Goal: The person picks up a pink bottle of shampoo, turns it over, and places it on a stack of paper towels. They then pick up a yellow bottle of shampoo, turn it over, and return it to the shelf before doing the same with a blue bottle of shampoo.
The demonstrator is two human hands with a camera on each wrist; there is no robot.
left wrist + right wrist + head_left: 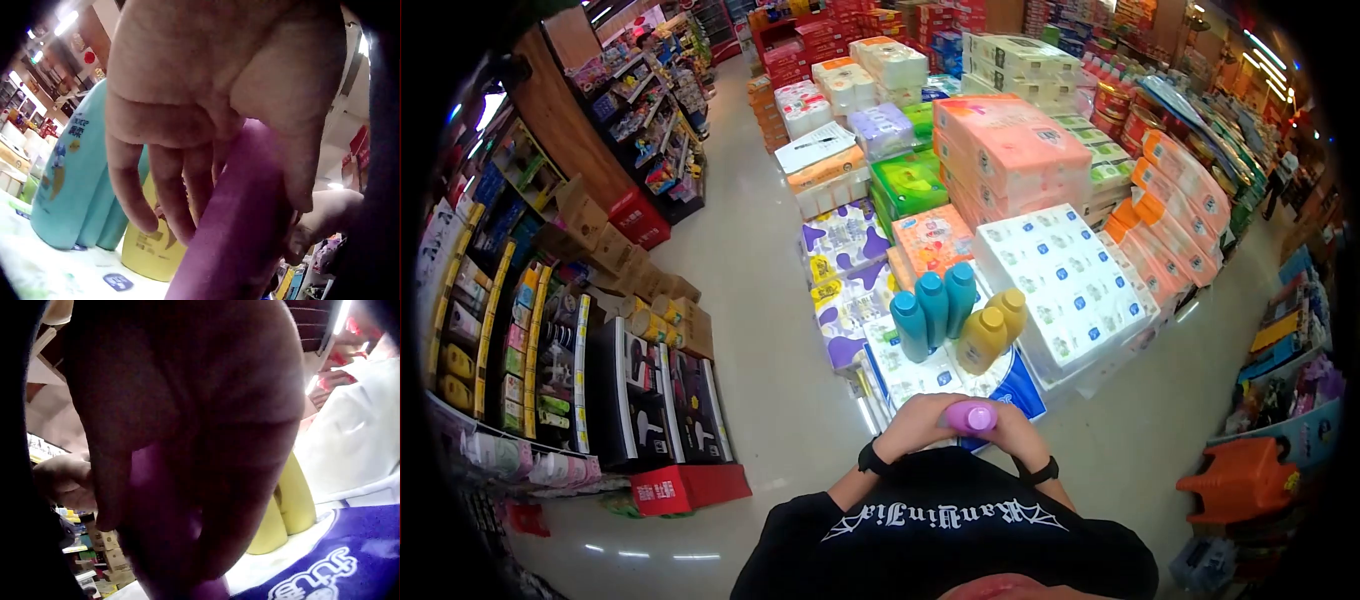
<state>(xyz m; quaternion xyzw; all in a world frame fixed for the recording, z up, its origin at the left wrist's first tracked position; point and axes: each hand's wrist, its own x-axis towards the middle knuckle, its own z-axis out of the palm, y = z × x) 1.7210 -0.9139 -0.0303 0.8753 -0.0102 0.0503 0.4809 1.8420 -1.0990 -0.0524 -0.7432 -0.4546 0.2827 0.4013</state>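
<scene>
A purple bottle is held between both hands in front of the chest, its cap pointing up at the head camera. My left hand grips it from the left; in the left wrist view, the thumb lies along one side of the purple bottle and the fingers bend on the other. From the right, my right hand wraps round it, dark in the right wrist view. Just beyond stand three teal bottles and two yellow bottles, upright on white tissue packs.
Large white tissue packs rise at the right of the bottles. Behind are stacked peach packs and green packs. Shelves line the left side, with a red box on the floor. An orange stool stands at the right.
</scene>
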